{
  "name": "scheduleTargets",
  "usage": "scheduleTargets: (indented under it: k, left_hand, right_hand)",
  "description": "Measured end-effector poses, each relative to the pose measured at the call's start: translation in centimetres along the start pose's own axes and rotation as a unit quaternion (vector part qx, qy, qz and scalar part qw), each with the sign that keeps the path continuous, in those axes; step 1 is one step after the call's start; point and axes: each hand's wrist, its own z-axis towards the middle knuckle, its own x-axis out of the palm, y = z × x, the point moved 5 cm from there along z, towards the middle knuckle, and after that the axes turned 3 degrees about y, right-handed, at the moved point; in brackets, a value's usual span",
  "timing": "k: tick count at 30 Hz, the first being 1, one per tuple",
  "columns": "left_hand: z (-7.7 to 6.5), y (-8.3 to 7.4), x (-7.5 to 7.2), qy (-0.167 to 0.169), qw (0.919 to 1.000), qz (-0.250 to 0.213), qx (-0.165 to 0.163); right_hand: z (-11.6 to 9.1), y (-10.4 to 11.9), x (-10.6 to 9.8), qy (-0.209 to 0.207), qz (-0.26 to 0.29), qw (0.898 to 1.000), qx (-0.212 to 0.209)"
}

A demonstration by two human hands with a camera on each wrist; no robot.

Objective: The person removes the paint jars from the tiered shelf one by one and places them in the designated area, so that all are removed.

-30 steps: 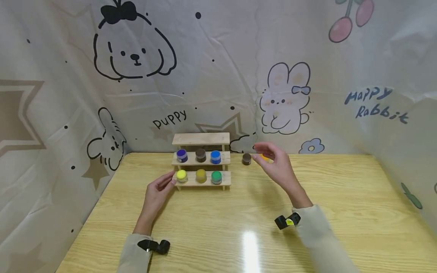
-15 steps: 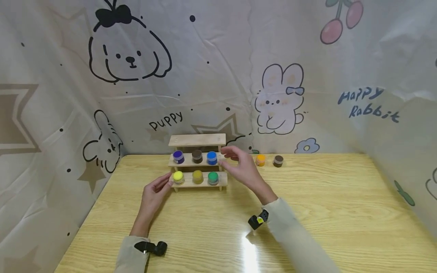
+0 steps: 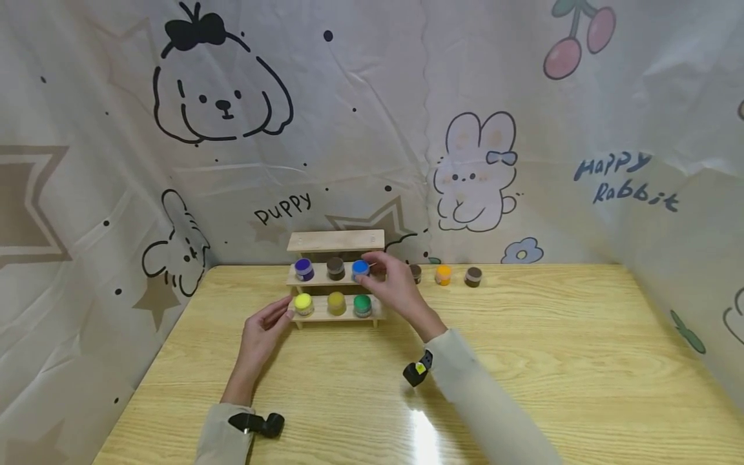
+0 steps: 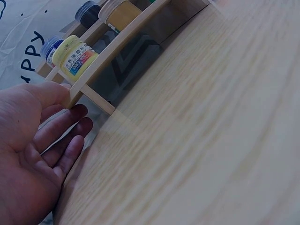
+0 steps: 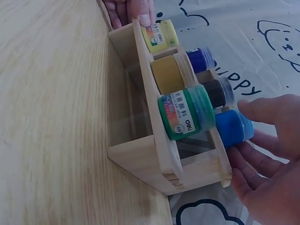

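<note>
A three-tier wooden rack [image 3: 336, 241] stands at the back of the table. My left hand [image 3: 261, 337] grips its lower left end, thumb on the shelf and a finger beneath, beside the yellow paint jar [image 4: 75, 57]. My right hand [image 3: 401, 294] has thumb and fingers round the blue paint jar [image 5: 232, 129] at the right end of the middle shelf. Purple [image 3: 303, 269] and dark brown [image 3: 335, 268] jars share that shelf. Ochre [image 3: 336, 303] and green [image 5: 180, 115] jars stand on the lowest shelf with the yellow one.
Right of the rack, a dark jar [image 3: 415, 274] partly hidden by my right hand, an orange jar [image 3: 444, 275] and another dark jar [image 3: 473, 277] stand in a row. A printed cloth [image 3: 360, 148] hangs close behind the rack.
My right hand has moved left from the loose jars on the table to the blue jar on the middle shelf. The left hand keeps its hold on the rack.
</note>
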Motion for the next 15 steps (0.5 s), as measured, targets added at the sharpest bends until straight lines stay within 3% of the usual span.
scheduleTargets:
  k: [10, 15]
  left_hand:
    - [-0.1, -0.5, 0.1, 0.011, 0.9998, 0.002, -0.014]
    - [-0.5, -1.8, 0.1, 0.015, 0.9996, 0.004, -0.025]
  right_hand:
    - [0.1, 0.0, 0.0, -0.01, -0.014, 1.0, 0.001]
    - [-0.4, 0.4, -0.5, -0.01, -0.005, 1.0, -0.004]
